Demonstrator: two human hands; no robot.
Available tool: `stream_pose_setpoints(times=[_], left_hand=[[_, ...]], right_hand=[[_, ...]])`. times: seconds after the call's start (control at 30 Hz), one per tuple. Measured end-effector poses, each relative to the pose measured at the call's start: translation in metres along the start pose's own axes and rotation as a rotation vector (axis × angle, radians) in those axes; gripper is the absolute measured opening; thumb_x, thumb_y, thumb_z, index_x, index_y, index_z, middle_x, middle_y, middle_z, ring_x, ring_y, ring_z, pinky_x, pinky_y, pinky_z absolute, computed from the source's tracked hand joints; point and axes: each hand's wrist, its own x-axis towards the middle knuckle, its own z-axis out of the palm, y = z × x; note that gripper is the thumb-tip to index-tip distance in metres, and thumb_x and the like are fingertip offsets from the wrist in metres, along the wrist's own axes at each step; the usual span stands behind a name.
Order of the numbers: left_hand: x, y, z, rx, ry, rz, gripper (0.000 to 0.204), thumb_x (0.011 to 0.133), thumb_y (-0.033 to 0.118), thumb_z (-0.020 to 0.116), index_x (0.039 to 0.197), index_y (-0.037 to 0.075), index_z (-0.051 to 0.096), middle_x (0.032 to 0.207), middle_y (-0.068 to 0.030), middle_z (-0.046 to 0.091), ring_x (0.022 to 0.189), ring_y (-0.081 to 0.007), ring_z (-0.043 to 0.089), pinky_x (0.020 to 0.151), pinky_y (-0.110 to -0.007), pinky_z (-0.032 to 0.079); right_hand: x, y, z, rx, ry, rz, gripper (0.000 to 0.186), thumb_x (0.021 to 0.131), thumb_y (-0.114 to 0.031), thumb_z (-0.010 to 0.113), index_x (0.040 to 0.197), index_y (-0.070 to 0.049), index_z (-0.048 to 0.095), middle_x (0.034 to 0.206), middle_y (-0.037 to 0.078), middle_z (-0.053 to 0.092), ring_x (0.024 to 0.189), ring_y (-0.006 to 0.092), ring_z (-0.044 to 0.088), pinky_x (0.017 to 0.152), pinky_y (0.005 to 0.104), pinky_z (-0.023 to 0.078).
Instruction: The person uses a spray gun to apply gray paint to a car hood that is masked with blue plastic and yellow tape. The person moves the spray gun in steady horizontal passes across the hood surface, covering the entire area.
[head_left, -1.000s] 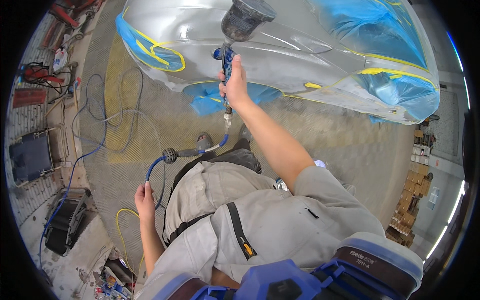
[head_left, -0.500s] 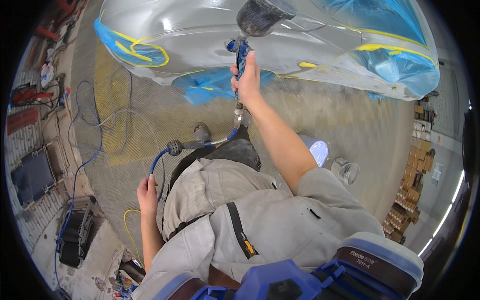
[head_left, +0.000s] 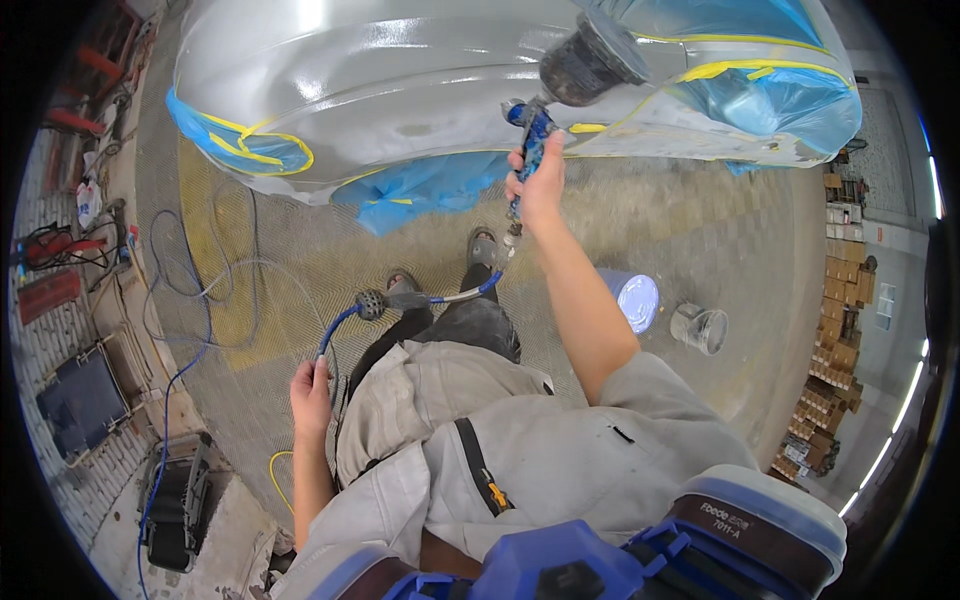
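My right hand (head_left: pixel 541 190) is closed round the handle of a blue spray gun (head_left: pixel 533 130), held out in front of the car body (head_left: pixel 400 85). A dark, paint-smeared cup (head_left: pixel 590 62) tilts on top of the gun. From the bottom of the handle, a blue air hose (head_left: pixel 484 286) curves back past a round perforated black fitting (head_left: pixel 371 304). My left hand (head_left: pixel 311 395) grips that hose lower down, beside my thigh. The grey panel is glossy in places, and blue masking film (head_left: pixel 420 190) with yellow tape (head_left: pixel 262 152) edges it.
Loose hose loops (head_left: pixel 205 285) lie on the patterned floor at left. A metal can (head_left: pixel 632 300) and a clear bucket (head_left: pixel 699 329) stand to my right. Cardboard boxes (head_left: pixel 838 330) are stacked along the right wall. A black case-like object (head_left: pixel 178 500) sits at lower left.
The spray gun in my right hand has moved right along the car and slightly down. My left hand, still on the hose, has shifted a little right. The view has shifted too.
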Motion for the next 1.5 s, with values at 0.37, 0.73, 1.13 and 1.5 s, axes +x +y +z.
stream_pose_setpoints(times=[0.37,0.73,1.13,1.5], left_hand=[[-0.006,-0.008,-0.003,-0.111,0.05,-0.019,0.037,0.107,0.031,0.055,0.078,0.007,0.054,0.06,0.0074,0.039,0.054,-0.0026,0.032,0.048,-0.024,0.026],[-0.027,-0.027,-0.025,-0.061,0.119,-0.047,0.038,0.106,0.031,0.056,0.078,0.007,0.054,0.061,0.0056,0.04,0.055,-0.0038,0.033,0.049,-0.026,0.028],[-0.003,0.001,0.029,0.005,-0.034,0.066,0.038,0.105,0.03,0.058,0.079,0.004,0.057,0.066,0.0048,0.043,0.062,-0.0059,0.037,0.055,-0.027,0.032],[0.003,0.058,0.1,0.051,-0.102,0.128,0.038,0.105,0.031,0.058,0.079,0.003,0.057,0.067,0.0044,0.043,0.063,-0.0061,0.037,0.056,-0.027,0.032]], right_hand=[[-0.012,0.022,0.016,-0.014,0.024,-0.062,0.07,0.102,-0.07,0.029,0.093,-0.004,0.05,0.074,0.004,0.051,0.045,0.013,0.041,0.04,0.0312,0.035],[-0.038,0.059,0.047,-0.026,-0.3,0.043,0.073,0.101,-0.071,0.031,0.092,-0.003,0.054,0.075,0.004,0.054,0.044,0.0124,0.042,0.04,0.0297,0.035],[-0.019,0.016,-0.021,-0.124,-0.144,-0.058,0.066,0.103,-0.067,0.031,0.092,-0.005,0.052,0.074,0.003,0.053,0.044,0.0121,0.042,0.04,0.0291,0.036],[0.025,-0.039,-0.11,-0.086,-0.048,-0.077,0.072,0.101,-0.072,0.029,0.091,-0.004,0.052,0.072,0.003,0.053,0.043,0.0124,0.042,0.039,0.0303,0.037]])
